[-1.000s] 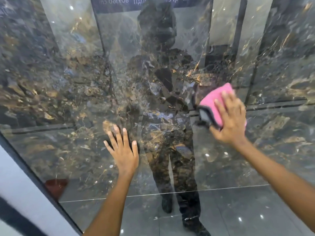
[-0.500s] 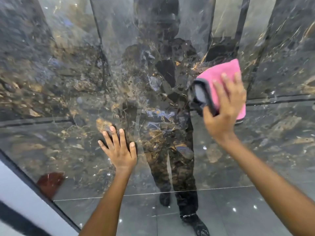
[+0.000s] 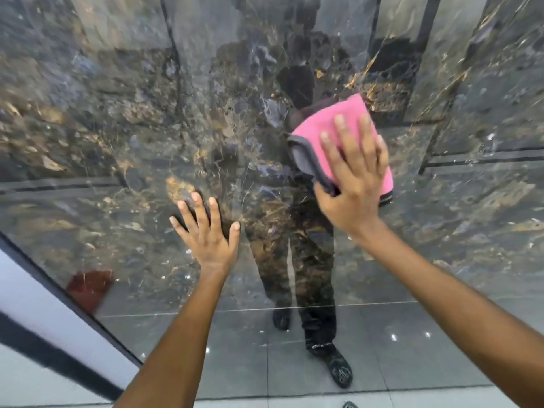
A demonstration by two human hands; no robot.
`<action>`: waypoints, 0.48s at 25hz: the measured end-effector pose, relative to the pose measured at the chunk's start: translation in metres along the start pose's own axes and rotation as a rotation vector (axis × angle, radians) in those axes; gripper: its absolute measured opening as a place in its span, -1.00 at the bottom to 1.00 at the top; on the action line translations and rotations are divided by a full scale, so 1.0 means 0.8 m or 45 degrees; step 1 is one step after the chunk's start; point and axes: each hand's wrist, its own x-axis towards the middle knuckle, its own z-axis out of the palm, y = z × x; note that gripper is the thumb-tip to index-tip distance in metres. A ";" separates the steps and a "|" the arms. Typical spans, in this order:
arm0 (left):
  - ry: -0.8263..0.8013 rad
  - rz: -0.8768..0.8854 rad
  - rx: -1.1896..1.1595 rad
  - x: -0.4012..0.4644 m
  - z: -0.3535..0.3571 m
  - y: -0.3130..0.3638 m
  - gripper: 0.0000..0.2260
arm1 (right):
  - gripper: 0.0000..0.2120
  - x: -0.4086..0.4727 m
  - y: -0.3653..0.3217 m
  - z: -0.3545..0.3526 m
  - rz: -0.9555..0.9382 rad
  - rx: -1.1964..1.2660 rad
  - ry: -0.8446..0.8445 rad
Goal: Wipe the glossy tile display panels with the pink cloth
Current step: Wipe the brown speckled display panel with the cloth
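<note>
Head view shows the right hand [image 3: 353,184] pressing the pink cloth [image 3: 338,128] flat on the shiny tile panel [image 3: 117,142], thumb hooked round its grey edge, while the left hand [image 3: 206,234], fingers spread and holding nothing, rests lower and further left.

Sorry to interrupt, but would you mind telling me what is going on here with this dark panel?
A person is wiping a glossy dark marble-patterned tile panel. The right hand presses a folded pink cloth with grey edging flat against the panel, thumb hooked under its grey edge. The left hand rests open on the tile lower down, fingers spread.
</note>
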 end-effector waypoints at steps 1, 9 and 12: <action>-0.010 -0.005 0.013 0.001 0.000 0.000 -0.43 | -0.43 -0.010 -0.018 0.013 -0.045 -0.059 0.000; 0.004 -0.003 0.028 0.000 0.004 -0.003 -0.43 | -0.21 -0.180 0.004 -0.008 -0.959 0.060 -0.799; 0.023 0.026 0.062 -0.001 0.005 -0.003 -0.43 | -0.39 -0.077 0.065 -0.039 -0.405 0.006 -0.359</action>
